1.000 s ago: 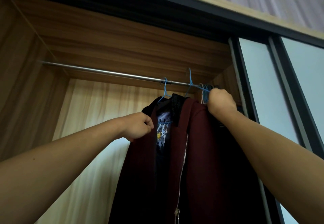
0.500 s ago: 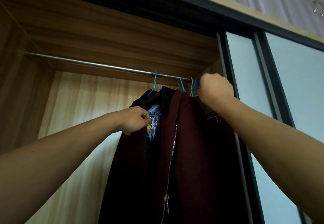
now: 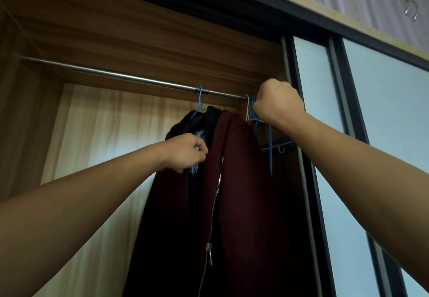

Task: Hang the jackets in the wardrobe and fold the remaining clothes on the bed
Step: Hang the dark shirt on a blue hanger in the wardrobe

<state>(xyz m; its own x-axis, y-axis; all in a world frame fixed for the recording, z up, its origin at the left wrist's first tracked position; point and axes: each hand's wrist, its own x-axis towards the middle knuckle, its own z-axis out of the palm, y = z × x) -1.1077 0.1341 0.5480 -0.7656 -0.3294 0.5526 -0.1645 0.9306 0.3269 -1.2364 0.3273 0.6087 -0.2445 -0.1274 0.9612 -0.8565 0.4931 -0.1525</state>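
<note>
The person's left forearm [image 3: 76,215] is bare along all the length that can be seen, wide at the lower left corner of the view and narrower toward the wrist. On its upper side there is one small dark spot [image 3: 47,195]. The left hand [image 3: 185,152] is bare and shows its back with rounded knuckles. The right forearm [image 3: 362,169] is bare as well, smooth, and wide at the right edge. The right hand [image 3: 279,103] is bare and shows its back.
</note>
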